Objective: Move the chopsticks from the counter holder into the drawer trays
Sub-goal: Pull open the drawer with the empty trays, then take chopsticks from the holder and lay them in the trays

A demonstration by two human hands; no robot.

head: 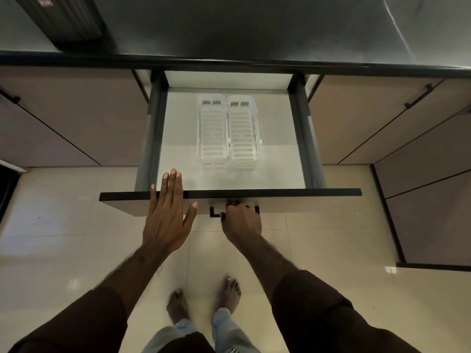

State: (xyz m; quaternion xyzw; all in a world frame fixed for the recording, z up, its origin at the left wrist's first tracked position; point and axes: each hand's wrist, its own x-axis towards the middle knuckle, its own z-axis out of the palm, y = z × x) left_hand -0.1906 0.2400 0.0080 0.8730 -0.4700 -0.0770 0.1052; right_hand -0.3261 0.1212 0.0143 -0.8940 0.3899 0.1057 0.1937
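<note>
— Materials and shapes, please?

— Open drawer (pixel 230 179), pulled out under a grey, smooth counter (pixel 254 26). Inside pale and matte, sides of dark metal, front (pixel 293 201) a flat board with a dark top edge. Black handle (pixel 215 214) on the front, angular, only partly visible. Cabinet doors (pixel 63 118) to both sides, dull brownish, flat. Glossy cream floor tiles (pixel 63 225) below, with reflections.

— And the containers?

— Two trays (pixel 228 131) of white plastic, long and narrow with rounded corners, slotted bottoms like ladders. Lying side by side, touching or nearly so, in the middle of the drawer toward the back. No contents visible in either one. Rest of the drawer floor bare.

— Chopsticks? Holder?

— Not in view. On the counter at upper left only a dark ribbed object (pixel 66 19), cut by the edge, unclear what.

— Hands?

— Left hand (pixel 167 212) flat and spread wide, fingers straight, lying over the top edge of the front, fingertips (pixel 173 175) reaching past it above the drawer floor. Right hand (pixel 242 217) curled round the handle, gripping it, knuckles up. Dark sleeves (pixel 318 314) pushed up on both forearms. Bare feet (pixel 204 301) on the tiles, light jeans above.
</note>
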